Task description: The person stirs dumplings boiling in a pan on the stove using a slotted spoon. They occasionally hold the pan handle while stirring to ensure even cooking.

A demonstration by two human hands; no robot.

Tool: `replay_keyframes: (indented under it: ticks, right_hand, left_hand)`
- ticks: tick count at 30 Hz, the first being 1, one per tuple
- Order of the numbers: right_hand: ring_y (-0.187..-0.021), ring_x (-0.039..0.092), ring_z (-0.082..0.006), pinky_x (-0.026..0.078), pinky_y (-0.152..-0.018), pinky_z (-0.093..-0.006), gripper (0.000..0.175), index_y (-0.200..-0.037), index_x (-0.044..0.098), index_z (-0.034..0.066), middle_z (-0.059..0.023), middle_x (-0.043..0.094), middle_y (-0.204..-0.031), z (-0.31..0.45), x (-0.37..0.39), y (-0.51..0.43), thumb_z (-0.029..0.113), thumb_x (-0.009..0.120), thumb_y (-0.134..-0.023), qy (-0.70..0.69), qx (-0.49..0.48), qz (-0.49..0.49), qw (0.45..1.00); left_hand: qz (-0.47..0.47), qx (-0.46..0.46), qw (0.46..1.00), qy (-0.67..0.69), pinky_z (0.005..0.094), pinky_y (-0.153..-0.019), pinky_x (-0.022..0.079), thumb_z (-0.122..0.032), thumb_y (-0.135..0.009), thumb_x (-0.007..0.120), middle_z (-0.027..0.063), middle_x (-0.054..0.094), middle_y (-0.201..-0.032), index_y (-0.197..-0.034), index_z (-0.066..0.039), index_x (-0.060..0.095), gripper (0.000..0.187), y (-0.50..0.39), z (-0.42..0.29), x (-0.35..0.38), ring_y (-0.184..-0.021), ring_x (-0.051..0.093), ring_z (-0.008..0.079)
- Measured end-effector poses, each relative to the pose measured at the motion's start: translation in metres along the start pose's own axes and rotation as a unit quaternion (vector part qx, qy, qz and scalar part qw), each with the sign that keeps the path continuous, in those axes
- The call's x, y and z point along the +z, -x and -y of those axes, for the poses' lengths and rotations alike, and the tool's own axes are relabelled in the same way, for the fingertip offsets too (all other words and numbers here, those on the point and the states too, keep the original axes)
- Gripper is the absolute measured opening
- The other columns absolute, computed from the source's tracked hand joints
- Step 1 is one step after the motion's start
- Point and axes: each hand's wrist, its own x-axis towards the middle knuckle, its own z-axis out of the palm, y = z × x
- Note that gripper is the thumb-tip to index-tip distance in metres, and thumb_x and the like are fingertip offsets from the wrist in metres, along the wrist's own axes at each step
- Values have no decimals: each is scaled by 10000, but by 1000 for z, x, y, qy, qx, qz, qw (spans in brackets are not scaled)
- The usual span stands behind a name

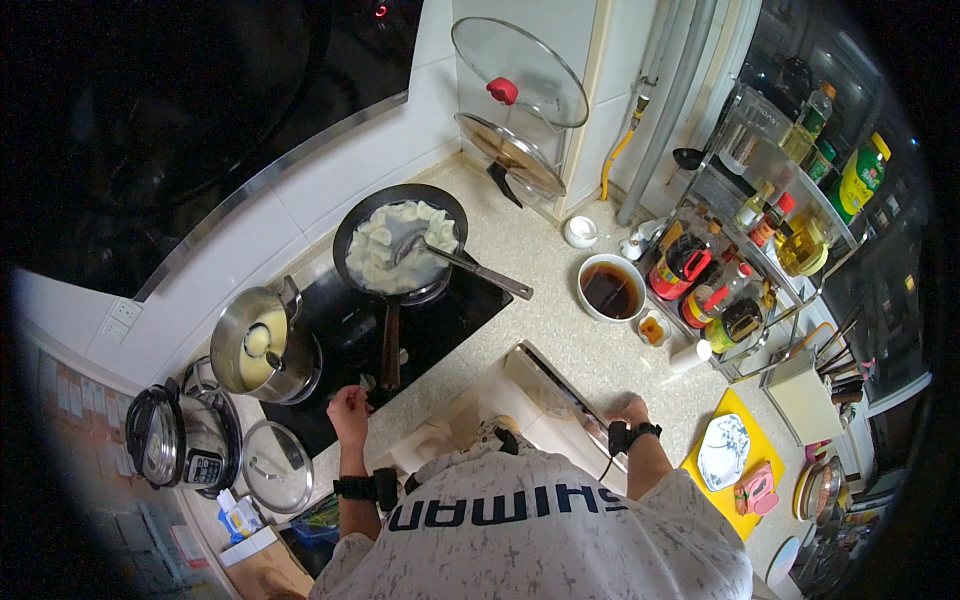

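My left hand point(349, 414), its fingers curled, is at the front edge of the black cooktop point(480, 296), close beside a control knob point(367, 382). Whether the fingers grip anything is hidden. My right hand point(631, 412) rests at the counter edge on the right, and its fingers are partly hidden. Ahead is a dark frying pan point(341, 255) with dumplings point(367, 244) in cloudy liquid. A metal slotted turner point(487, 275) leans in it, handle over the rim. To its left, a steel pot point(232, 352) holds yellowish liquid and a ladle point(257, 340).
A bowl of dark liquid point(610, 289) and a small sauce dish point(654, 328) stand beside a bottle rack point(757, 262). Rightward, a patterned plate point(724, 451) lies on a yellow board point(731, 405). An electric pressure cooker point(176, 442) and a glass lid point(277, 465) sit left.
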Motion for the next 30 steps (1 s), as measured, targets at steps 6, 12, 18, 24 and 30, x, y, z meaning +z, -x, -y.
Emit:
replay_keyframes:
  ticks: [6,12,18,24,30]
  right_hand:
    - [-867,653,-262,517,-769,-348,651,-918,656,-3,-136,681,-939,14,-14,18,294,917,-401,-1,-5,3,1000]
    - [-702,657,-198,524,-652,-326,457,-785,671,10,-94,686,-766,-17,12,-17,226,904,-458,-7,-62,-8,998]
    - [-891,660,-268,525,-792,-341,670,-991,637,-4,-154,681,-967,-47,22,-57,317,896,-463,-35,-25,109,993]
    - [-631,619,-142,510,-596,-301,370,-740,674,31,-49,675,-722,-29,10,-31,214,892,-505,-30,-73,35,996]
    - [-685,630,-154,505,-631,-313,441,-830,698,20,-61,691,-806,-4,-6,-10,262,889,-515,-31,-77,82,993]
  left_hand:
    - [-6,27,1000,-9,247,-463,429,-28,-854,603,57,588,-620,-857,33,612,61,-1,3,-3,-504,556,99]
    - [-30,-9,997,65,246,-470,430,-9,-841,608,49,573,-617,-1004,26,584,169,-1,10,-3,-504,549,96]
    - [-22,26,999,14,272,-464,425,-35,-865,610,51,578,-642,-1072,34,570,223,-2,15,-4,-512,547,107]
    - [-28,1,998,55,253,-475,455,28,-824,598,77,613,-699,-1055,25,577,232,-1,7,-6,-523,581,122]
    - [-38,-1,996,75,239,-470,445,42,-822,597,82,619,-766,-1060,27,584,238,-4,3,-4,-542,593,110]
